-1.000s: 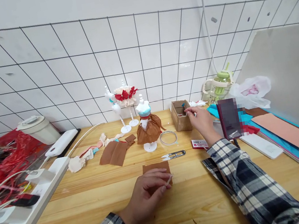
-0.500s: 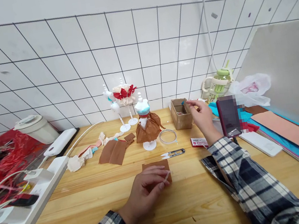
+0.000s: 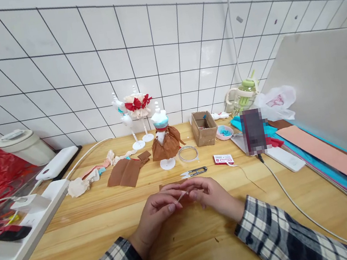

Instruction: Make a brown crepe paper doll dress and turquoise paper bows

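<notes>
Over the wooden table my left hand (image 3: 156, 216) pinches a thin, pale, translucent strip (image 3: 182, 196) between thumb and fingers. My right hand (image 3: 217, 199) meets it from the other side, its thumb and fingertips closed at the strip's upper end. Under and behind both hands lies a brown sheet piece (image 3: 167, 186), mostly hidden by the fingers. Just beyond it are thread snips (image 3: 194, 172). Farther back stands a small white dress form (image 3: 161, 123) with a brown skirt (image 3: 166, 145), a blue-white top and a red band.
Two more small dress forms (image 3: 138, 105) stand behind. Brown pieces (image 3: 124, 172) and scraps (image 3: 79, 185) lie left, near a power strip (image 3: 32, 224). Rightward are a wire ring (image 3: 188, 154), cardboard box (image 3: 205, 131), small red-white box (image 3: 223, 159), phone (image 3: 253, 132), cable and coloured sheets (image 3: 333, 152).
My right hand has come back from the cardboard box to my left hand and the strip. The left hand still pinches the strip. The camera view has shifted slightly.
</notes>
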The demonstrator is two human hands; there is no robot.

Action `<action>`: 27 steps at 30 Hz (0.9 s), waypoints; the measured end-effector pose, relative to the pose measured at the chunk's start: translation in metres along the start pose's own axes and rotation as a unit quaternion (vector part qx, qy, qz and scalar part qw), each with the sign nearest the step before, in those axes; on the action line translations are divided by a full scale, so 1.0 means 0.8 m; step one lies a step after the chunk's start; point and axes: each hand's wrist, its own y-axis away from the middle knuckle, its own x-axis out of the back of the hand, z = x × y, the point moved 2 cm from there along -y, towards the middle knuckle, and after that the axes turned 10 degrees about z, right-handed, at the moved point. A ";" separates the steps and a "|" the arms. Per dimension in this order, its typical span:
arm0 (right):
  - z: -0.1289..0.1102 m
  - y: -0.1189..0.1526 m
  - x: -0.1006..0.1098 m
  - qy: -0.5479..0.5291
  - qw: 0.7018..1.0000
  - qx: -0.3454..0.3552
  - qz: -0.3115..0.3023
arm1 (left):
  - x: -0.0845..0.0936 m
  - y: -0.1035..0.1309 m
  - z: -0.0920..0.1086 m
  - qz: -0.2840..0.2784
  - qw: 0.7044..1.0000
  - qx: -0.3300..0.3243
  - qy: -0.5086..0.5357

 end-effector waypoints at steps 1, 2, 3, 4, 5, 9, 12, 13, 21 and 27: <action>0.002 -0.001 -0.003 -0.026 0.999 -0.034 -0.010 | 0.000 0.001 0.000 -0.001 1.000 0.000 -0.005; 0.004 -0.003 -0.005 -0.047 0.997 -0.058 -0.012 | 0.001 0.001 -0.001 0.000 1.000 0.002 -0.013; 0.006 -0.004 -0.006 -0.062 0.995 -0.075 -0.010 | 0.001 0.002 -0.001 0.001 1.000 0.004 -0.022; 0.008 -0.005 -0.007 -0.073 0.994 -0.083 -0.006 | 0.002 0.002 -0.002 0.000 0.999 0.005 -0.031; 0.009 -0.006 -0.007 -0.078 0.993 -0.084 -0.004 | 0.003 0.003 -0.002 -0.002 0.999 0.004 -0.039; 0.009 -0.007 0.000 -0.036 0.997 -0.071 -0.005 | 0.001 0.002 0.001 -0.012 0.997 -0.013 -0.081; 0.005 -0.010 0.011 0.076 0.997 0.001 0.014 | -0.002 -0.001 0.011 0.000 0.972 -0.051 -0.231; 0.004 -0.011 0.015 0.112 0.993 0.027 0.017 | -0.002 -0.002 0.015 0.006 0.950 -0.078 -0.301; 0.014 -0.002 0.017 -0.112 0.942 -0.239 -0.205 | 0.009 0.011 0.043 -0.064 0.710 -0.455 -0.534; 0.016 -0.012 0.033 -0.268 0.925 -0.222 -0.151 | 0.022 0.005 0.047 0.011 0.770 -0.351 -0.532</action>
